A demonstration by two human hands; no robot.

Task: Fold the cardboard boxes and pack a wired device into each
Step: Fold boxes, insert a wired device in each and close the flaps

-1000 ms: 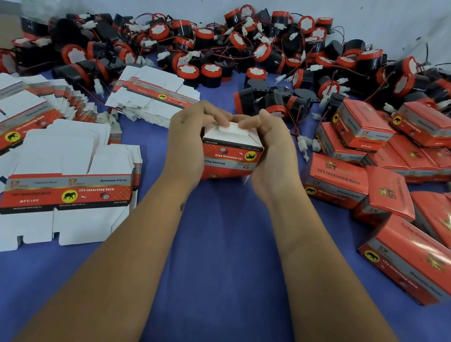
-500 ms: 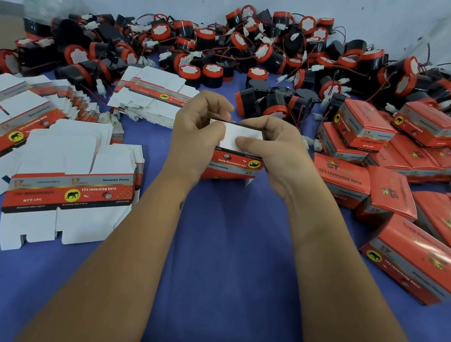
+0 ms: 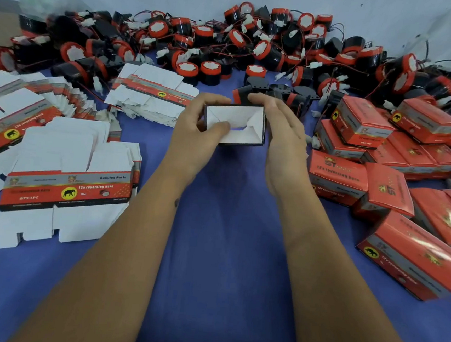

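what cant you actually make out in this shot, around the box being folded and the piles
- Head view: the printed outer sides of the box face away; only its white inside shows.
- The box's left wall is covered by the left hand.
- Whether any closed red boxes hold a device: shut lids hide it.
- Small print on the flat blanks is blurred.
- The devices at the far left are smeared and cut off by the edge.

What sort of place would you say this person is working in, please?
Probably a small hand-packing station for vehicle parts: a heap of wired horns, stacks of flat printed cartons, and a pile of packed red boxes surround the hands on the blue cloth.
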